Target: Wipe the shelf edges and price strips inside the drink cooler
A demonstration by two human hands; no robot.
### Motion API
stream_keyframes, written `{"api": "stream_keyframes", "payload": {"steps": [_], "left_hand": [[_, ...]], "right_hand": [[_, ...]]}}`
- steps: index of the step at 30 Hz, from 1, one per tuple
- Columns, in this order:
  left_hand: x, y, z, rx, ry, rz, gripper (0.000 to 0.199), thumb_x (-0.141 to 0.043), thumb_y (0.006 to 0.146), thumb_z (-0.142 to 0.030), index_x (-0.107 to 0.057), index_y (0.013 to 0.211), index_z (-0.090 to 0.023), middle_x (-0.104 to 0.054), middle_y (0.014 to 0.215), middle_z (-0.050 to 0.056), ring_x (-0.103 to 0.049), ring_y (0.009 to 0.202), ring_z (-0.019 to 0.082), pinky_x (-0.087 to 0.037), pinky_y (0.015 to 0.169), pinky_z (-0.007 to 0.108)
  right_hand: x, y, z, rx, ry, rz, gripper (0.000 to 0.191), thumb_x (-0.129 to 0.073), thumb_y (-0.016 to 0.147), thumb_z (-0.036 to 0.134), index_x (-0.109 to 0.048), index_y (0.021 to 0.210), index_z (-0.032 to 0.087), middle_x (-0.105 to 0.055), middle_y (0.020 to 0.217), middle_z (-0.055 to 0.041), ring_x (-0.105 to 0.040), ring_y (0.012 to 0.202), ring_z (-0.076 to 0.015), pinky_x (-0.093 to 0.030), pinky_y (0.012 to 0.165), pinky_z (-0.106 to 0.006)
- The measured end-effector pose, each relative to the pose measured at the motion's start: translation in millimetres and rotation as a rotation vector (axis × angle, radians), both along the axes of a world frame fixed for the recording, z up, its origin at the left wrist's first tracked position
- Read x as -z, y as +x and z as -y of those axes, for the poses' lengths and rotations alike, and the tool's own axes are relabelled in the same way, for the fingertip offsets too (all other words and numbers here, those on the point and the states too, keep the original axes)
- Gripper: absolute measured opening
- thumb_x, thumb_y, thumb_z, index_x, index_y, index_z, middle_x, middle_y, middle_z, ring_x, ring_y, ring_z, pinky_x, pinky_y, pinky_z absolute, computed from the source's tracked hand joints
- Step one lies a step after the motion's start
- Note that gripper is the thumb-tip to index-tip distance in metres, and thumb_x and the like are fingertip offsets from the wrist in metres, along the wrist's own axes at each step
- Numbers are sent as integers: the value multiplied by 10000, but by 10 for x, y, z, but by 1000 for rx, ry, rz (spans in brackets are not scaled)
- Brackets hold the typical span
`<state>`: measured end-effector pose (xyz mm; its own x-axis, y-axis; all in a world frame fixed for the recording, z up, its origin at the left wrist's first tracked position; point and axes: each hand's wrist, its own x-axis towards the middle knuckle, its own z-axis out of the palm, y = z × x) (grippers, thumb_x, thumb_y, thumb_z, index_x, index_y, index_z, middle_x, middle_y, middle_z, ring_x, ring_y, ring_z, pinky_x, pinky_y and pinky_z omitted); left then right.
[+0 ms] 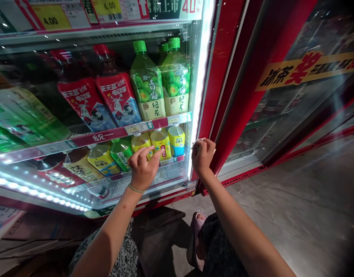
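Note:
My left hand (145, 166) is raised in front of the lower shelf of a lit drinks cooler, its bent fingers and thumb apart and nothing visible in them. Just behind it stand yellow-labelled bottles (161, 145), partly covered by the fingers. Whether it touches the glass I cannot tell. My right hand (203, 156) is closed at the cooler's bright right edge, beside the red frame (220, 77). A small pale edge shows at its fingertips, but what it pinches is unclear. A blue-and-yellow bottle (177, 141) is between the two hands.
Green tea bottles (148, 86) and red-labelled bottles (117, 96) fill the shelf above. A price rail (107, 135) runs along that shelf's front. At right stands another red-framed glass door (281, 104). Below are the grey floor (269, 215) and a foot in a pink sandal (198, 238).

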<state>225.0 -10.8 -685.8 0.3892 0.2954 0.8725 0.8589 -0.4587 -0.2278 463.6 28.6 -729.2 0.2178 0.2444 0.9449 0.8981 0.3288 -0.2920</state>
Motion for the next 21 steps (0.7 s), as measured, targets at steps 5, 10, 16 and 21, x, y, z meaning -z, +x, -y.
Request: {"api": "stream_keyframes", "payload": {"steps": [5, 10, 16, 21], "left_hand": [[-23, -26, 24, -3, 11, -12, 387, -763, 882, -169, -738, 1233, -331, -627, 1214, 93, -491, 1208, 269, -406, 1053, 410], [-30, -57, 24, -9, 2, -6, 386, -771, 878, -169, -736, 1222, -341, -638, 1202, 83, -493, 1208, 268, -411, 1033, 408], [-41, -65, 30, -9, 13, -19, 392, -780, 875, -166, -730, 1226, -333, -654, 1186, 83, -499, 1196, 268, -417, 1010, 409], [-42, -80, 50, -15, 9, -27, 411, -780, 871, -155, -723, 1237, -333, -668, 1177, 79, -503, 1191, 269, -408, 1003, 416]], "right_hand": [[-97, -149, 30, -124, -23, 250, 189, -598, 956, 121, -653, 1067, 264, -634, 1075, -48, -540, 960, -192, -416, 839, -337], [-40, -2, -16, -19, 33, -49, 209, -510, 928, 93, -639, 1033, 220, -568, 1063, -90, -540, 1012, -227, -435, 809, -356], [-44, -84, 32, -111, -78, 266, 190, -610, 931, 110, -669, 1019, 267, -644, 1017, -39, -545, 928, -192, -396, 814, -341], [-80, -6, -2, 4, 8, -17, 192, -523, 925, 99, -655, 967, 232, -608, 1000, -67, -557, 944, -216, -408, 796, -357]]}}
